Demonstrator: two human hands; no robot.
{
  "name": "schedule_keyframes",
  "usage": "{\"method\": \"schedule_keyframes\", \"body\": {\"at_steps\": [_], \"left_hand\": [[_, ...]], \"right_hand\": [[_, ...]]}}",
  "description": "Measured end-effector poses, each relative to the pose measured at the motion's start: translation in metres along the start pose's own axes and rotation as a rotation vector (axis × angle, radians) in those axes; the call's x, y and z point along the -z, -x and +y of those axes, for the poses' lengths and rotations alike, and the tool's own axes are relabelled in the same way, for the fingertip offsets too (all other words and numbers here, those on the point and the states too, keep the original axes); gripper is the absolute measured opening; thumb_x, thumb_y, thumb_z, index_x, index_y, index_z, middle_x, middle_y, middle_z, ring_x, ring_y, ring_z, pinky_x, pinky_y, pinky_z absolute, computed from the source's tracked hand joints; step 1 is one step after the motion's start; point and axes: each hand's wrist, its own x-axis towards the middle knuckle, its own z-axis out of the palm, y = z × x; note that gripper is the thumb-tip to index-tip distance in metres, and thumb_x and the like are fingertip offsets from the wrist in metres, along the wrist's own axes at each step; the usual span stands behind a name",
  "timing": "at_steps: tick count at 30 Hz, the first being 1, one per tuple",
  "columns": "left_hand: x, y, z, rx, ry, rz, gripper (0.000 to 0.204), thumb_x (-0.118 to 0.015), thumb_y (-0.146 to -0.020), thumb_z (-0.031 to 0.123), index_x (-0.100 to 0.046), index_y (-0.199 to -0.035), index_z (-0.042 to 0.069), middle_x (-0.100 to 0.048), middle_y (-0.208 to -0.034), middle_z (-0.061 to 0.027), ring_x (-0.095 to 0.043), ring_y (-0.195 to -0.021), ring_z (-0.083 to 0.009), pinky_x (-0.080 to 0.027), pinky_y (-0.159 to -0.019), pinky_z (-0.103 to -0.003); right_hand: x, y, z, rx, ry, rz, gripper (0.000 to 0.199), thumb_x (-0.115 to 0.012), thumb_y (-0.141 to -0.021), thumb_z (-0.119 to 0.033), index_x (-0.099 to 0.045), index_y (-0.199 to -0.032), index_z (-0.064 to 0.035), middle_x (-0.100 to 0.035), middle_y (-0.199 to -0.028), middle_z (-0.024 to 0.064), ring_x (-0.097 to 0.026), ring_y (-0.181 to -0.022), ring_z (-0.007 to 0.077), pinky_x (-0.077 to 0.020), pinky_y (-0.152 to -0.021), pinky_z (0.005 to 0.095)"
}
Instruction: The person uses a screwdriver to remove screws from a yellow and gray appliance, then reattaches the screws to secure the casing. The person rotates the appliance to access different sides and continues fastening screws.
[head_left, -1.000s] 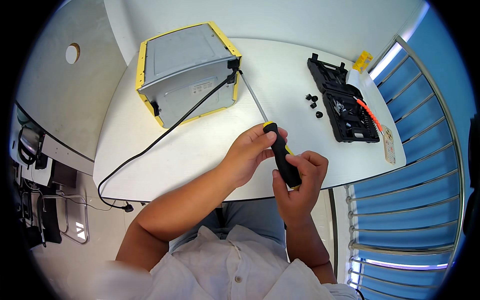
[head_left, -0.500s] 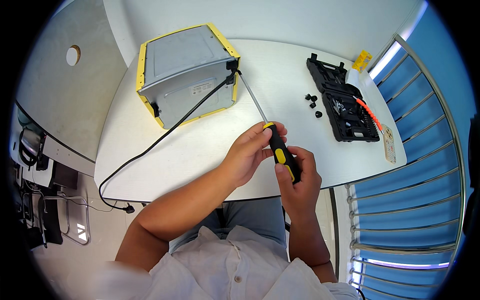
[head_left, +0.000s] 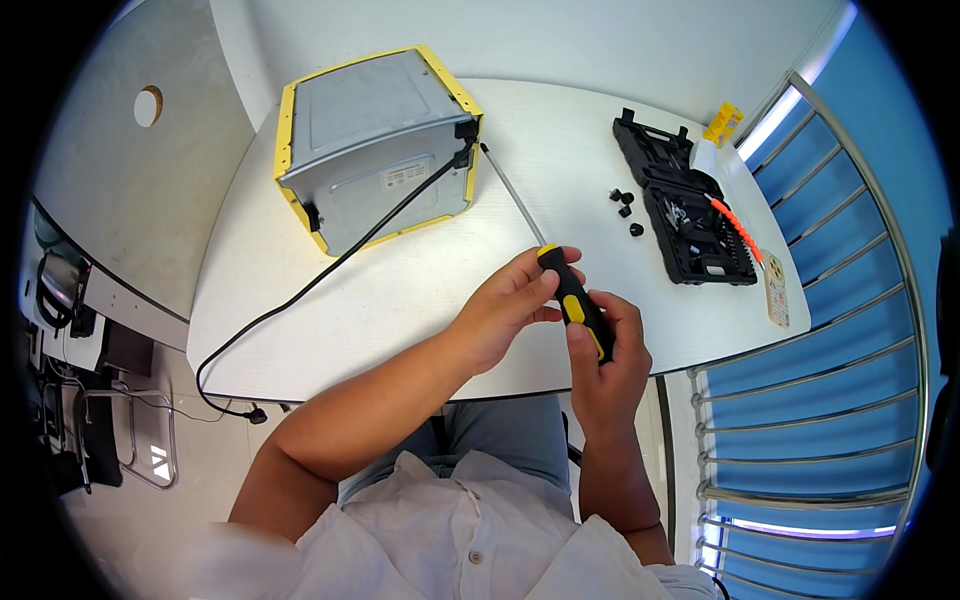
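Both of my hands are on a long screwdriver (head_left: 580, 305) with a black and yellow handle. My left hand (head_left: 510, 305) pinches the front of the handle near the yellow collar, thumb on top. Around the rear of the handle close the fingers of my right hand (head_left: 612, 350). The metal shaft slants up and left, and its dark tip is beside the right corner of a grey metal box (head_left: 390, 185) with yellow edges. I cannot tell whether the tip touches the box. A black power cord (head_left: 330, 268) runs from that corner toward the table's front left.
On the white table (head_left: 560, 130), several small black feet (head_left: 626, 210) lie left of an opened black tool case (head_left: 690, 220). An orange flexible shaft (head_left: 738, 230) lies across the case. Further right are a patterned phone-like slab (head_left: 776, 290), a yellow packet (head_left: 723, 122) and a metal railing (head_left: 820, 420).
The screwdriver and both hands have shifted slightly right. Its tip has come a little away from the box's corner.
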Motion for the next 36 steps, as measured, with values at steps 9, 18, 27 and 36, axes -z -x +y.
{"method": "schedule_keyframes", "body": {"at_steps": [9, 18, 27, 36], "left_hand": [[0.002, -0.002, 0.001, 0.02, -0.048, -0.018, 0.047, -0.05, -0.096, 0.035, -0.042, -0.135, 0.009, -0.056, -0.116, -0.003, -0.052, -0.109, -0.0124, -0.04, -0.094, -0.032], [0.005, -0.003, -0.004, 0.025, -0.044, -0.012, 0.048, -0.05, -0.096, 0.036, -0.04, -0.136, 0.011, -0.057, -0.115, -0.0023, -0.053, -0.107, -0.0122, -0.042, -0.092, -0.032], [0.003, -0.004, -0.002, 0.06, -0.076, 0.007, 0.041, -0.05, -0.096, 0.038, -0.046, -0.127, 0.011, -0.053, -0.12, -0.0045, -0.053, -0.105, -0.0146, -0.043, -0.089, -0.031], [-0.034, -0.037, 0.015, 0.111, 0.063, 0.323, 0.034, -0.055, -0.092, 0.046, -0.051, -0.101, 0.013, -0.057, -0.104, -0.0009, -0.053, -0.096, -0.0127, -0.042, -0.085, -0.032]], "right_hand": [[-0.001, -0.003, 0.006, 0.023, -0.044, 0.003, 0.03, -0.063, -0.084, -0.011, -0.055, -0.112, -0.0014, -0.065, -0.097, 0.0138, -0.066, -0.083, 0.0216, -0.0513, -0.074, 0.03], [0.004, -0.009, 0.004, -0.005, -0.037, -0.033, 0.03, -0.064, -0.083, -0.011, -0.057, -0.11, -0.0007, -0.065, -0.099, 0.0141, -0.066, -0.087, 0.0228, -0.0508, -0.077, 0.0307], [0.03, -0.041, 0.016, 0.147, 0.054, -0.051, 0.04, -0.069, -0.071, 0.001, -0.063, -0.11, -0.009, -0.05, -0.084, 0.0059, -0.055, -0.075, 0.0182, -0.0448, -0.066, 0.0284], [0.036, -0.065, 0.018, 0.289, 0.173, 0.007, 0.053, -0.064, -0.068, 0.012, -0.062, -0.115, -0.012, -0.046, -0.1, 0.0082, -0.053, -0.087, 0.021, -0.0487, -0.071, 0.0303]]}}
